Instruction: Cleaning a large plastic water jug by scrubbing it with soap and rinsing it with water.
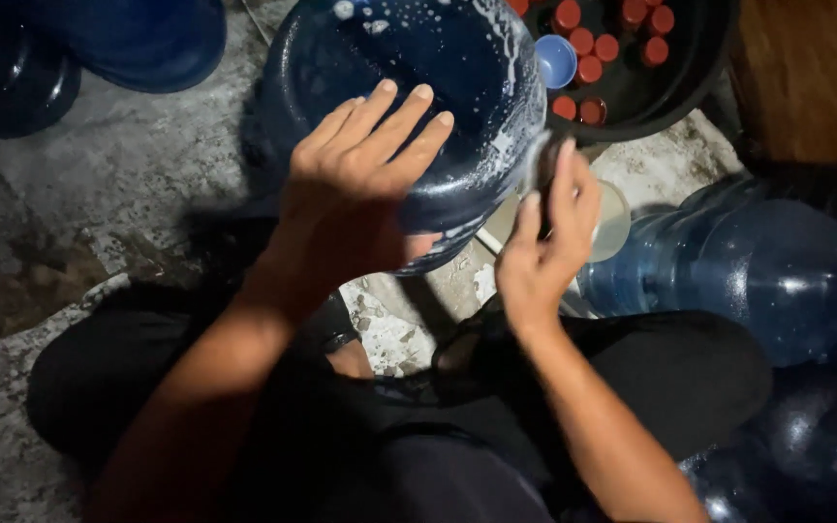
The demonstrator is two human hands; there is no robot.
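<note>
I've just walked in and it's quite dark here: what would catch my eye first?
Probably the big dark blue water jug at top centre, streaked with white suds, with the left hand flat on it and the right hand at its lower edge. Next, the black tub of red caps at upper right.

From my remote view: both forearms bare, no sleeves reaching the wrists. Left hand (356, 184) and right hand (544, 247) carry no gloves, rings or watch that I can see. Black trousers (690, 378) cover both legs, plain dark fabric, no markings.
</note>
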